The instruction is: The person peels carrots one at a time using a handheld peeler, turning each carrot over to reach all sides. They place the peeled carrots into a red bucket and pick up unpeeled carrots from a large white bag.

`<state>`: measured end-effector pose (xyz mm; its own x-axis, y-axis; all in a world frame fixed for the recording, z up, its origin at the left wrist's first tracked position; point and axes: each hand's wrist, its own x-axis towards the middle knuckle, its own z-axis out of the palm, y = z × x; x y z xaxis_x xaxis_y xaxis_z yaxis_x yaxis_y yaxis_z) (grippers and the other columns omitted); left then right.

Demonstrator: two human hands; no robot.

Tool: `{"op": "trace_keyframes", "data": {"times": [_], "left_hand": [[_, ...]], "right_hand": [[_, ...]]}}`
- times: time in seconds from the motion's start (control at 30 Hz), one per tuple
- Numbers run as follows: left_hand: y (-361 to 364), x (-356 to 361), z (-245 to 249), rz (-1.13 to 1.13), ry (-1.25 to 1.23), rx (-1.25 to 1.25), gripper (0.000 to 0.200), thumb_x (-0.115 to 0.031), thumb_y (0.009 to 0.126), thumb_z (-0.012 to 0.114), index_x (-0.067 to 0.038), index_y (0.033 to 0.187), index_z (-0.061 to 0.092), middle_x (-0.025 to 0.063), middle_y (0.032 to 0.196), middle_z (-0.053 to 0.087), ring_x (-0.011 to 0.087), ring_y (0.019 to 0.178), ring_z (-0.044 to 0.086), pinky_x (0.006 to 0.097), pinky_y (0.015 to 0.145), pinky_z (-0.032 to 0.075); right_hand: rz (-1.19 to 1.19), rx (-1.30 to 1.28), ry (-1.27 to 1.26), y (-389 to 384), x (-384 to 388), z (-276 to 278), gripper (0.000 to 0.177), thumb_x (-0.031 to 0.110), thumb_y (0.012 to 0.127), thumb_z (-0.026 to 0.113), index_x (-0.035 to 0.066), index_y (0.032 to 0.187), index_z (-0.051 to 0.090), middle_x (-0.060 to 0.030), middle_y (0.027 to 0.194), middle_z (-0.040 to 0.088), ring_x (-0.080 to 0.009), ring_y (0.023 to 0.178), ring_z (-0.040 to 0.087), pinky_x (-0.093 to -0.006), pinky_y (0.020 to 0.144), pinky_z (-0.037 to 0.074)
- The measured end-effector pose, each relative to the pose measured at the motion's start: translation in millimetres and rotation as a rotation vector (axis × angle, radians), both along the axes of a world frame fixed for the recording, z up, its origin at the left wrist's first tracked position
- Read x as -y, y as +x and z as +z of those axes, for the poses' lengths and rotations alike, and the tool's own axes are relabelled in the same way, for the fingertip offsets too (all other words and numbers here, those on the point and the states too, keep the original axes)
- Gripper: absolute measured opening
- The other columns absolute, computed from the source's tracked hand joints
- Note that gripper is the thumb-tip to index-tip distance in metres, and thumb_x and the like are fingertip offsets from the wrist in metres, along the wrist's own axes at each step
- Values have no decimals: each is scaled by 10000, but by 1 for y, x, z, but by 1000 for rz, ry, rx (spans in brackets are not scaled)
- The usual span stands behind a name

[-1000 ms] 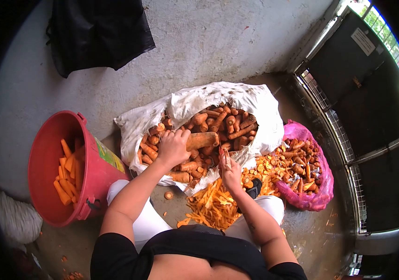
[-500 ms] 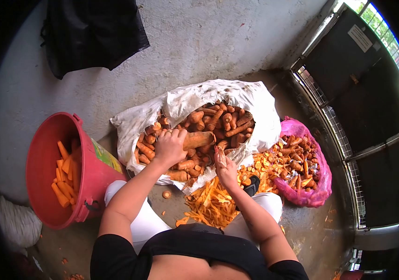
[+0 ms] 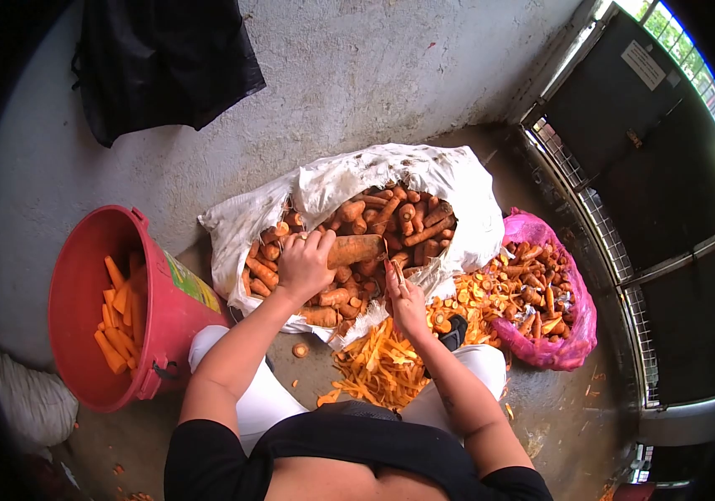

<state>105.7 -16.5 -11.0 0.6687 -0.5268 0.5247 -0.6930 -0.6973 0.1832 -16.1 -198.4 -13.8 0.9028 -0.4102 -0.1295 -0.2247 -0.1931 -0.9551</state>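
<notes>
My left hand (image 3: 307, 264) is wrapped round the thick end of a large unpeeled carrot (image 3: 356, 250), held over the open white sack (image 3: 449, 179) full of carrots. At the carrot's other end, my right hand (image 3: 406, 301) grips a small tool with a reddish part (image 3: 389, 269), mostly hidden by the fingers. Orange peelings (image 3: 378, 367) lie in a heap below my hands, between my legs.
A red bucket (image 3: 98, 376) with peeled carrots stands at the left. At the right a pink bag (image 3: 579, 334) holds carrot pieces, with cut slices beside it. A black bag (image 3: 165, 67) hangs on the wall; a dark gate (image 3: 650, 125) is at the right.
The carrot in my left hand is turned slightly, and my right hand has shifted a little at its end. The camera view has moved slightly.
</notes>
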Motion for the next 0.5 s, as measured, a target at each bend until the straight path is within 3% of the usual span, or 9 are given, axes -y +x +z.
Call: {"op": "trace_keyframes", "data": {"times": [0.07, 0.17, 0.27, 0.37, 0.5], "left_hand": [[-2, 2, 2, 20, 20, -35, 544, -208, 587, 798, -87, 1074, 590, 92, 927, 628, 272, 850, 627, 397, 850, 468], [-12, 5, 11, 16, -20, -380, 560, -207, 583, 795, -85, 1091, 597, 92, 931, 637, 269, 862, 630, 399, 869, 468], [-15, 5, 5, 16, -81, -373, 575, -214, 571, 798, -93, 1099, 606, 93, 912, 644, 270, 860, 634, 392, 868, 471], [-6, 1, 0, -6, -4, 9, 571, -223, 560, 803, -104, 1084, 613, 90, 884, 640, 270, 836, 634, 386, 827, 477], [-2, 0, -1, 20, 39, 30, 563, -226, 542, 814, -94, 1058, 630, 75, 920, 653, 262, 839, 621, 391, 779, 466]], "right_hand": [[-9, 22, -19, 1, 2, -6, 529, 464, 968, 510, 44, 646, 508, 11, 509, 447, -77, 443, 415, -252, 424, 304], [-20, 2, -37, 2, 2, 0, 535, 468, 965, 514, 46, 637, 496, 11, 510, 447, -79, 441, 421, -256, 421, 307], [-5, -56, -8, 2, 4, 5, 537, 477, 959, 519, 47, 639, 493, 13, 517, 447, -80, 438, 421, -254, 422, 308], [13, -88, 74, 1, 4, 1, 538, 485, 954, 525, 48, 642, 492, 12, 529, 449, -78, 437, 417, -252, 422, 306], [7, -77, 200, 1, 3, 1, 538, 489, 952, 526, 48, 646, 494, 10, 543, 451, -74, 438, 413, -249, 418, 299]]}}
